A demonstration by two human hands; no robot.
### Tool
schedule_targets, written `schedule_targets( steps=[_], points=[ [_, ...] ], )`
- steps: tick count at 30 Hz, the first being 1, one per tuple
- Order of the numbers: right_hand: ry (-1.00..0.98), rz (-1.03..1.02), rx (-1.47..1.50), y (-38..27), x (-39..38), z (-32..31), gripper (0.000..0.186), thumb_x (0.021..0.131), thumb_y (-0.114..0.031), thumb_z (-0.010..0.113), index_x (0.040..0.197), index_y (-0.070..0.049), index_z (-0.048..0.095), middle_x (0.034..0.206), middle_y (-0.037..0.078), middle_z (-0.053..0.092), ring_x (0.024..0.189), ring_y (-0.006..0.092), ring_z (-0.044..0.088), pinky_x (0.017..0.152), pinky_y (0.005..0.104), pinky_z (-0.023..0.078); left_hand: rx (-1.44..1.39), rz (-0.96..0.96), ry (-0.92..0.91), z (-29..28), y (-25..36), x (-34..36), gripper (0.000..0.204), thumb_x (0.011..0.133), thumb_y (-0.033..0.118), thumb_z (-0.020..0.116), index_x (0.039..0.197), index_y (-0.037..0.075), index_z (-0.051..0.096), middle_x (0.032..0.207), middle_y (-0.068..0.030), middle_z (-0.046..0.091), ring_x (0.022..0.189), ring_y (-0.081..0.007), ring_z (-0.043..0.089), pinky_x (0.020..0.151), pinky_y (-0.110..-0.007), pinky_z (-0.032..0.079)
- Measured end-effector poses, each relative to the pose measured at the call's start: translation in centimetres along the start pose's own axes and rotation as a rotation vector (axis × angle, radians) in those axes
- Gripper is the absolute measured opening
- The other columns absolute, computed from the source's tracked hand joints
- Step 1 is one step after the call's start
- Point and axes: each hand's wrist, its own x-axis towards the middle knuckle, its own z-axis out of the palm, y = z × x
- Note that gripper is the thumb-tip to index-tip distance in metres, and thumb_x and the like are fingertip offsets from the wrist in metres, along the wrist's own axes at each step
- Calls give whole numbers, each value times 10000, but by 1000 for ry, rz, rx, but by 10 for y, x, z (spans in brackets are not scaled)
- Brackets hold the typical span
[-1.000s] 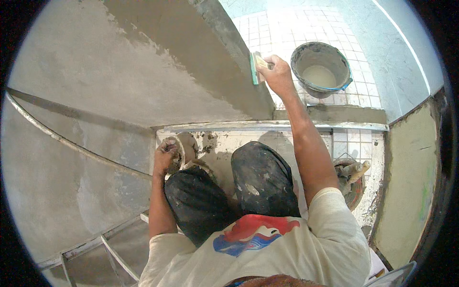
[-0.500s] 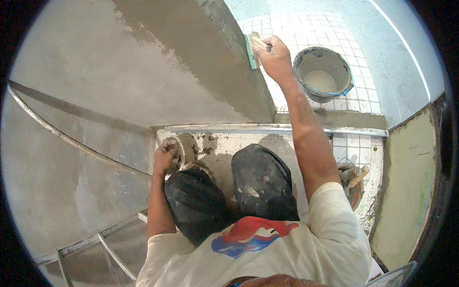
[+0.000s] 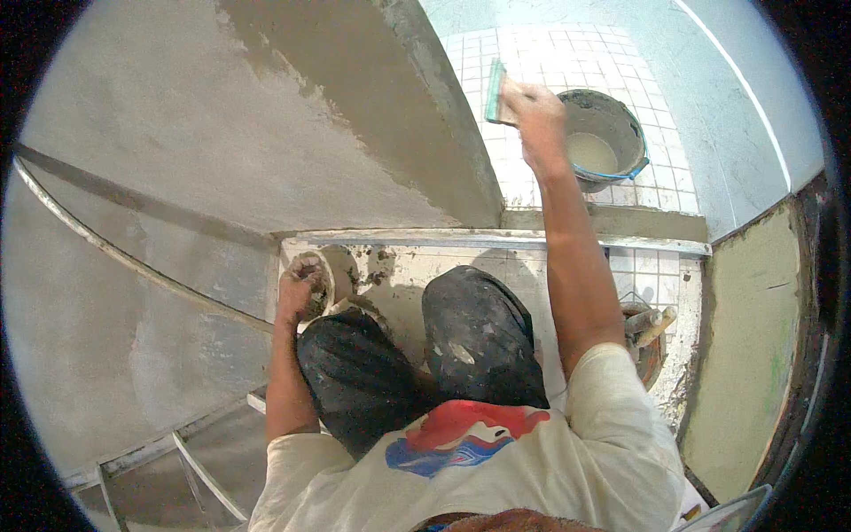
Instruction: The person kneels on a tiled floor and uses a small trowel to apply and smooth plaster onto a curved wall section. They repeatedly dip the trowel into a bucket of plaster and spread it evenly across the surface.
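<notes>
Nearest the camera, the person crouches on a spattered ledge (image 3: pixel 496 257), dark trousers at the knees. Left hand (image 3: pixel 297 288) rests low by the left knee, its grip curled around a small round mortar-caked pad (image 3: pixel 332 273); that lump looks wet, heavy for its size and liable to slump, so it is best cupped from beneath. Farther off, the right arm is stretched fully forward and upward, wrist raised, right hand (image 3: pixel 539 115) with its grip clenched on the back of a green float (image 3: pixel 495 90). Judged stiff, light and gritty rather than slippery, the float sits edge-on against the wet grey plaster wall (image 3: pixel 355 97). Beyond stands a bucket (image 3: pixel 607 142) on tiled floor.
</notes>
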Motion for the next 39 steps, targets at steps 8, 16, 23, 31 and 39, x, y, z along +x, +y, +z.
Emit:
schedule_targets(
  steps=[8,16,23,31,39],
  points=[
    [44,-960,-624,14,-149,13,410,793,-8,757,1198,15,700,1081,206,658,960,406,651,851,504,551,22,-73,43,-4,0,-4,255,984,32,717,1238,21,716,1091,-65,750,902,-162,714,766,-326,608],
    [2,-1057,-724,37,-128,61,464,753,26,728,1216,38,709,1130,202,667,952,387,660,787,486,559,-72,-65,37,-5,-2,-6,275,983,17,695,1257,23,709,1068,-46,737,866,-156,692,770,-320,591],
    [37,-1137,-649,13,-129,74,292,786,-44,714,1076,-14,695,1040,163,663,913,349,663,726,447,561,-55,-73,68,1,7,-11,274,987,17,687,1258,17,717,1051,-42,740,852,-143,663,773,-312,566],
    [-156,-1050,-697,23,-134,88,335,774,-15,723,1106,28,719,1067,202,659,937,362,665,779,487,572,-110,-61,24,-1,-2,-2,274,997,-2,692,1268,29,715,1051,-41,738,844,-152,686,710,-317,567],
    [176,-1176,-608,-62,-100,95,366,762,-33,748,1118,20,678,1041,155,620,900,337,647,710,451,558,-103,-63,25,-7,-13,-3,264,981,-29,681,1238,22,720,1060,-20,723,839,-137,674,718,-312,567]
  ],
)
